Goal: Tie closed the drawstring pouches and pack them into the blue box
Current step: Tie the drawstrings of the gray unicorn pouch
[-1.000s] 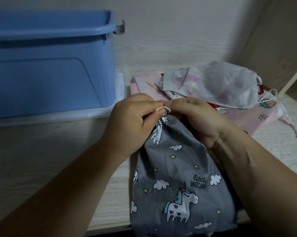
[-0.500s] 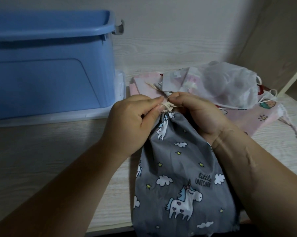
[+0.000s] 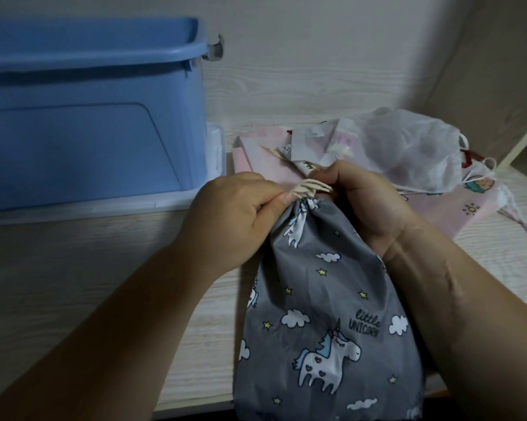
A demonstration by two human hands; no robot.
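A grey unicorn-print drawstring pouch (image 3: 326, 314) lies on the wooden shelf in front of me, its body hanging over the front edge. Its neck is gathered tight, with cream cord (image 3: 312, 187) wound several times around it. My left hand (image 3: 237, 217) pinches the cord and neck from the left. My right hand (image 3: 368, 205) grips the neck and cord from the right. The blue box (image 3: 89, 117) stands open at the back left on a clear lid.
Behind my hands lies a pile of other pouches: pink printed ones (image 3: 456, 211) and a white mesh one (image 3: 408, 156) with loose strings trailing right. A wall runs behind and a wooden side panel (image 3: 499, 71) closes the right.
The cord went from a single small loop at the pouch's neck to several turns wound around it. The neck shifted slightly away from me and both hands stayed on it.
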